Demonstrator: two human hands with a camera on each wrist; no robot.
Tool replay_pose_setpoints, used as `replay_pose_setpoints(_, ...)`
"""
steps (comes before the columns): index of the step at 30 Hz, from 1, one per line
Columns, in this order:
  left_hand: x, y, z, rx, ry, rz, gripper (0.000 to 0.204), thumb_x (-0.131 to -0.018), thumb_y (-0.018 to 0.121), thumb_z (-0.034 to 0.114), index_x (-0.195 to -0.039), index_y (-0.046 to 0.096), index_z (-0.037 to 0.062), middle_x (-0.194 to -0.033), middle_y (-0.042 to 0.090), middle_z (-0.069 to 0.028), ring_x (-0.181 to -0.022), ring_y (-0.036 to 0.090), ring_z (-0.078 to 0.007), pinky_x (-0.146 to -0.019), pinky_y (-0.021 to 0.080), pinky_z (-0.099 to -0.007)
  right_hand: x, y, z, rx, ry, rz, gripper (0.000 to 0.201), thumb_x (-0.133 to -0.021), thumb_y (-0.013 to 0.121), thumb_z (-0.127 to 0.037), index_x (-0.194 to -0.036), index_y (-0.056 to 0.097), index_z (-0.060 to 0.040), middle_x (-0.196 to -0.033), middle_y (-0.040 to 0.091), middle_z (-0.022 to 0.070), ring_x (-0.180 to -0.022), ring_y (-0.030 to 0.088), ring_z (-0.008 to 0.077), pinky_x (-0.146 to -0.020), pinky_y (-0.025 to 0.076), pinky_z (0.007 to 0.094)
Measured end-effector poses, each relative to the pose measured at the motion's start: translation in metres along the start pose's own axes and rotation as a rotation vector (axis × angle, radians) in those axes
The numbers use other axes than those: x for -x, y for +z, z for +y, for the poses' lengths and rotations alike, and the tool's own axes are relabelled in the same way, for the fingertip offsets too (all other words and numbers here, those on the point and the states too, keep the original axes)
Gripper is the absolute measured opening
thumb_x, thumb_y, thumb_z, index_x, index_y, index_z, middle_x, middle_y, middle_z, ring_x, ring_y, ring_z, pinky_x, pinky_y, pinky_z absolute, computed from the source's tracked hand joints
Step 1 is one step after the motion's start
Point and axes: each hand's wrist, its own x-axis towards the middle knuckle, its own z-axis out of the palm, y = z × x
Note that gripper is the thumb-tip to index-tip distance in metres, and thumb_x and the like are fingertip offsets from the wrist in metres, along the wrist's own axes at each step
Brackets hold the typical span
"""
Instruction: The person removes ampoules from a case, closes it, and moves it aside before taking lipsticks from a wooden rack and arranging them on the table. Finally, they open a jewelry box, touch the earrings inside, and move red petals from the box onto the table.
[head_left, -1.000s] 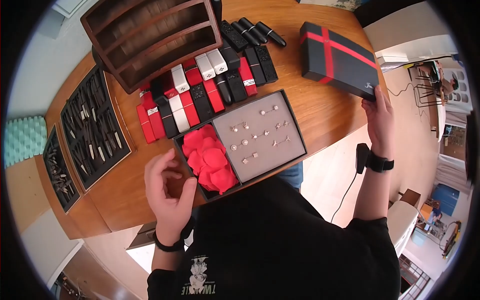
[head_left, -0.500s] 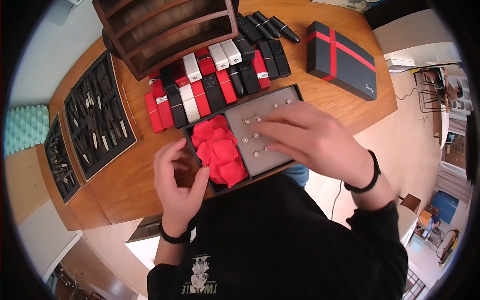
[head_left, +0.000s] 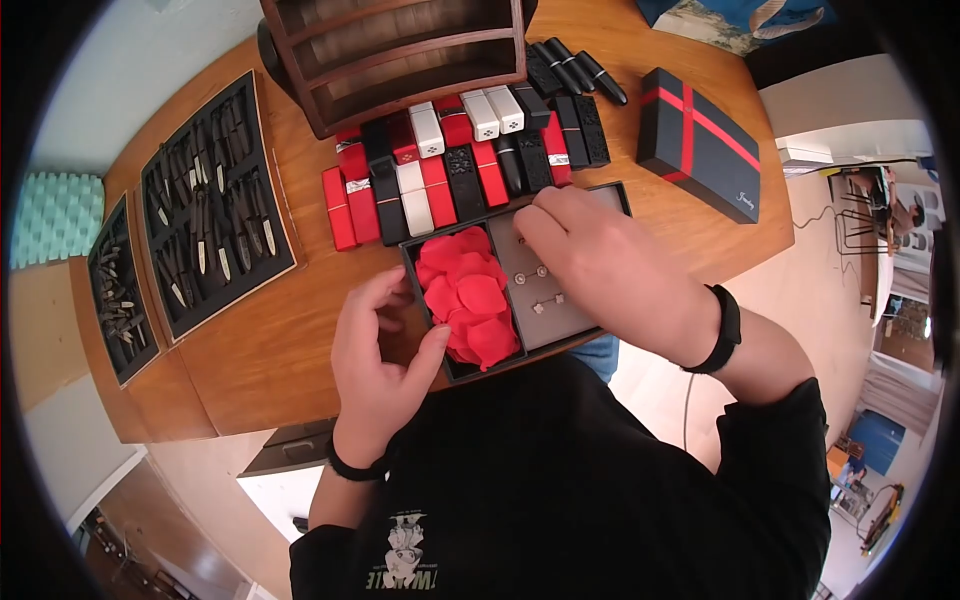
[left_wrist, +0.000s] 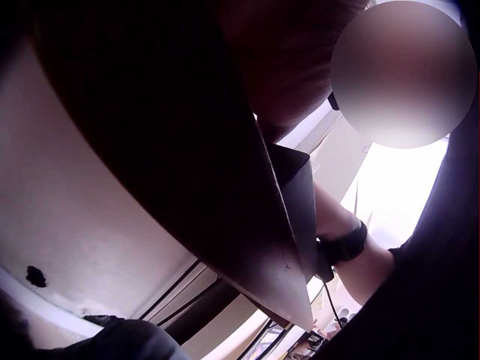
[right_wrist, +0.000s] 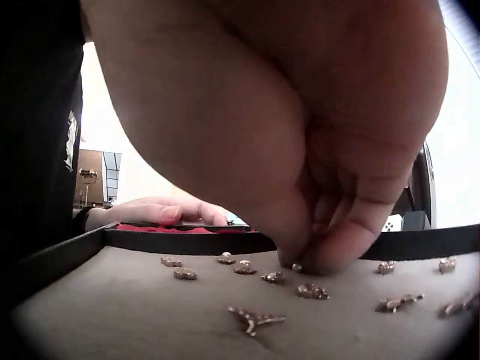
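Note:
An open black box (head_left: pixel 548 350) lies at the table's front edge. Red petals (head_left: pixel 465 300) fill its left compartment, and its right one has a grey pad (head_left: pixel 566 320) set with several pairs of earrings (right_wrist: pixel 311 291). Over the pad, my right hand (head_left: pixel 620 275) bends down, thumb and finger pinching a small pearl earring (right_wrist: pixel 297 267) at the pad's surface. Its other fingers curl in behind. My left hand (head_left: pixel 385 370) is beside the box's left wall, fingers loosely bent, thumb tip at the box edge, holding nothing. The left wrist view does not show that hand's work.
A black lid (head_left: pixel 712 150) with a red ribbon lies at the right. Behind the box stand rows of red, white and black small boxes (head_left: pixel 412 195) and a wooden shelf rack (head_left: pixel 400 65). Black tubes (head_left: pixel 578 70) lie farther back. Two dark trays (head_left: pixel 165 290) of slender pieces are at left.
My right hand has let go of the lid, which stays on the table, and moved left over the grey pad, where its fingertips have closed on an earring. My left hand stays beside the box.

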Motion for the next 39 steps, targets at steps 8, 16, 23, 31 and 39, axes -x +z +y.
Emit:
replay_pose_setpoints(8, 0.001, 0.001, 0.000, 0.000, -0.017, 0.000, 0.062, -0.083, 0.089, 0.011, -0.138, 0.062, 0.0015, -0.115, 0.070, -0.0130, -0.102, 0.070, -0.0242, -0.079, 0.054, -0.0323, 0.004, 0.004, -0.001, 0.081, 0.041, -0.006, 0.019, -0.085, 0.066, -0.004, -0.103, 0.059, -0.0018, -0.099, 0.060, 0.0127, -0.094, 0.065, 0.0284, -0.084, 0.057, 0.0357)
replay_pose_setpoints(16, 0.002, 0.001, 0.001, -0.005, -0.031, -0.002, 0.062, -0.083, 0.089, 0.012, -0.138, 0.062, 0.0013, -0.115, 0.070, -0.0133, -0.102, 0.070, -0.0247, -0.079, 0.055, -0.0328, 0.003, -0.006, 0.002, -0.128, 0.129, 0.028, 0.019, -0.091, 0.062, -0.003, -0.108, 0.056, 0.0000, -0.107, 0.059, 0.0193, -0.104, 0.061, 0.0381, -0.090, 0.054, 0.0437)
replay_pose_setpoints(23, 0.002, 0.001, 0.001, -0.023, -0.010, 0.000, 0.063, -0.083, 0.089, 0.011, -0.138, 0.062, 0.0012, -0.115, 0.070, -0.0136, -0.102, 0.070, -0.0248, -0.081, 0.054, -0.0330, 0.008, -0.012, 0.012, -0.325, 0.195, -0.028, 0.017, -0.095, 0.066, -0.001, -0.111, 0.059, -0.0009, -0.105, 0.063, 0.0176, -0.101, 0.064, 0.0403, -0.087, 0.054, 0.0444)
replay_pose_setpoints(31, 0.004, 0.003, -0.002, 0.038, -0.056, -0.003, 0.063, -0.083, 0.088, 0.011, -0.139, 0.061, 0.0008, -0.118, 0.069, -0.0134, -0.104, 0.070, -0.0248, -0.083, 0.053, -0.0329, 0.023, -0.031, 0.034, -0.273, 0.308, 0.122, 0.013, -0.091, 0.075, 0.004, -0.100, 0.070, -0.0020, -0.092, 0.068, 0.0087, -0.078, 0.068, 0.0218, -0.068, 0.054, 0.0310)
replay_pose_setpoints(39, 0.005, 0.002, -0.002, 0.029, -0.075, -0.014, 0.062, -0.084, 0.087, 0.010, -0.139, 0.060, 0.0004, -0.118, 0.069, -0.0134, -0.105, 0.070, -0.0249, -0.082, 0.053, -0.0330, 0.023, -0.018, 0.029, -0.432, 0.207, 0.079, 0.015, -0.090, 0.075, 0.004, -0.103, 0.072, -0.0019, -0.092, 0.068, 0.0100, -0.080, 0.069, 0.0243, -0.071, 0.055, 0.0331)
